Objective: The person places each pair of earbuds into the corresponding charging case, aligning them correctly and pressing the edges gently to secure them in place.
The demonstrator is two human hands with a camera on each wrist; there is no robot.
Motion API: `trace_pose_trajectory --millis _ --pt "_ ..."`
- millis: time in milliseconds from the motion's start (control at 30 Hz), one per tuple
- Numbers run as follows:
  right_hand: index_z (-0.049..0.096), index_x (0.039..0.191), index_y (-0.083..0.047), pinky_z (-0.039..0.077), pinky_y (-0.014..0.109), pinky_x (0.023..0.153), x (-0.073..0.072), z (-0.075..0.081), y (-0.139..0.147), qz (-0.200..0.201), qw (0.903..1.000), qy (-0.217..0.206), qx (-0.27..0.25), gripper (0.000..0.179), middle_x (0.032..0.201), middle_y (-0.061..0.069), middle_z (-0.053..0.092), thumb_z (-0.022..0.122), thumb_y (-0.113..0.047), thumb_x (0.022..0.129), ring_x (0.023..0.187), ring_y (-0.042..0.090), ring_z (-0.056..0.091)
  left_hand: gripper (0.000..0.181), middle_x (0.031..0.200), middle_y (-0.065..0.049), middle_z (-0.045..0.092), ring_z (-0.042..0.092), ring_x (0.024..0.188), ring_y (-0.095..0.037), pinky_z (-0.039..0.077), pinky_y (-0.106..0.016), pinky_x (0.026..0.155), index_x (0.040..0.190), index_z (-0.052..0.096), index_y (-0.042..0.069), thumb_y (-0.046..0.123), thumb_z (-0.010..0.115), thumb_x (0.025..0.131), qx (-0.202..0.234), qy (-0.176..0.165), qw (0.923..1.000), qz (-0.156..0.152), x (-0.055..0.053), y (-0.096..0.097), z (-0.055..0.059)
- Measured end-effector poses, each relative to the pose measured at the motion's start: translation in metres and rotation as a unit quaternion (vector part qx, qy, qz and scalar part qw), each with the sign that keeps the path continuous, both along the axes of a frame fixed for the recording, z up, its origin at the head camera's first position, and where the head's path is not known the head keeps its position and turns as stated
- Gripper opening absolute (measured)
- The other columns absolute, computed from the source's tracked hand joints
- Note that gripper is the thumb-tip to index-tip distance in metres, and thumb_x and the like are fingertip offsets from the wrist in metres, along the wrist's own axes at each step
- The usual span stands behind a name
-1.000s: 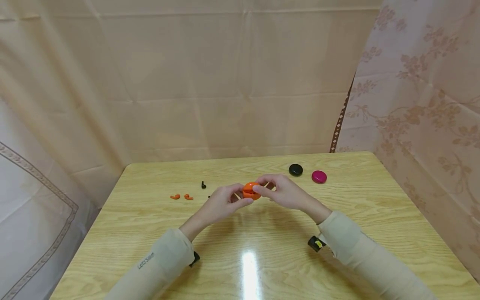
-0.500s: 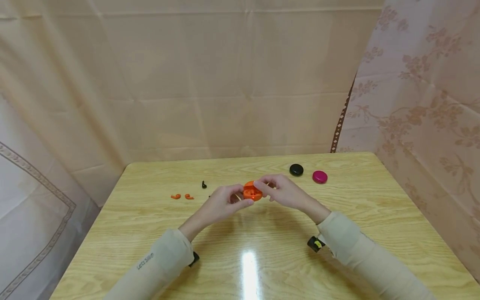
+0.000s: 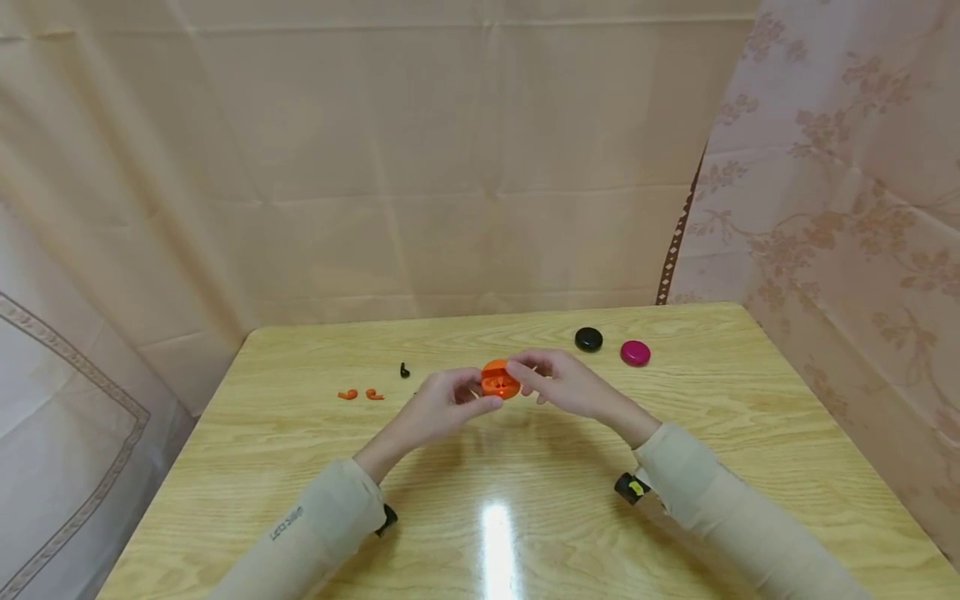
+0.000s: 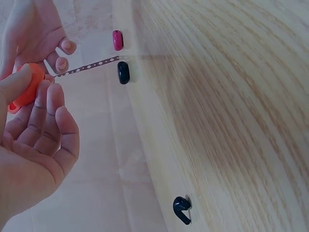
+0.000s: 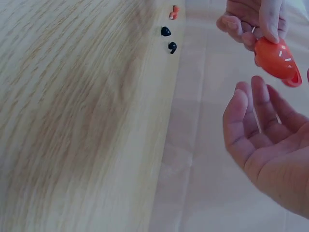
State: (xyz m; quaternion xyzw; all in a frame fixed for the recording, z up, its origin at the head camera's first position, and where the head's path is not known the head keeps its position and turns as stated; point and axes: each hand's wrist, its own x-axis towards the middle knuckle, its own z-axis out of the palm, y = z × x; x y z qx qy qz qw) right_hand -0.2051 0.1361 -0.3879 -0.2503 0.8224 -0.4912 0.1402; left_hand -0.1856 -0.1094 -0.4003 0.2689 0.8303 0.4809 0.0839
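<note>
An orange earbud case is held up over the table with its lid raised, its inside facing the head camera. My left hand grips it from the left, thumb along the front. Beside the lid is my right hand, a fingertip overlapping the lid's right edge in the head view; its other fingers are loosely bent and free of the case in the right wrist view. Two orange earbuds lie on the table at the left. One black earbud is farther back; another black earbud shows in the right wrist view.
Toward the back right of the wooden table sit a black round case and a magenta round case, both closed. A beige curtain hangs behind the table, with a floral cloth to the right.
The orange case's lid has swung from partly to widely open, exposing the inside. My right fingers have moved off the case's front to the lid's edge, while my left hand keeps its grip.
</note>
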Motion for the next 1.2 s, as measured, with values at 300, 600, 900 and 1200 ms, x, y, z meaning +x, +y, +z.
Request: trace_pose_trajectory --millis 300,600,900,1200 --pt "0.062 0.135 -0.007 0.057 0.038 0.08 -0.001 -0.013 0.009 0.034 0.9992 0.009 -0.018 0.05 0.114 0.007 0.067 0.077 -0.03 0.093 0.097 0.024 0.065 0.022 0.093 -0.001 0.071 0.065 0.074 -0.018 0.054 -0.029 0.065 0.107 0.072 0.012 0.031 0.073 0.096 0.027 -0.008 0.9996 0.007 -0.002 -0.004 0.005" --pt "0.067 0.127 -0.009 0.057 0.035 0.077 0.003 -0.018 0.004 0.029 0.9984 0.026 -0.041 0.038 0.111 0.001 0.07 0.076 -0.025 0.094 0.092 0.024 0.065 0.023 0.094 0.002 0.071 0.065 0.078 -0.019 0.056 -0.032 0.069 0.109 0.072 0.013 0.03 0.075 0.095 0.034 -0.015 0.9993 0.003 0.0 -0.003 0.006" --pt "0.071 0.12 -0.005 0.055 0.028 0.073 0.007 -0.021 -0.001 0.006 0.9964 0.04 -0.074 0.032 0.104 0.003 0.072 0.077 -0.019 0.093 0.087 0.023 0.064 0.022 0.094 0.002 0.072 0.066 0.079 -0.017 0.056 -0.032 0.071 0.11 0.072 0.012 0.029 0.073 0.096 0.036 -0.011 0.9993 -0.005 0.003 -0.002 0.004" --pt "0.072 0.12 -0.009 0.054 0.031 0.076 0.008 -0.018 -0.002 -0.015 0.9976 0.03 -0.06 0.032 0.101 0.0 0.072 0.078 -0.026 0.093 0.09 0.022 0.065 0.024 0.095 0.003 0.072 0.067 0.08 -0.017 0.057 -0.033 0.073 0.112 0.072 0.011 0.029 0.074 0.096 0.032 -0.004 0.9995 -0.005 0.002 -0.003 0.004"
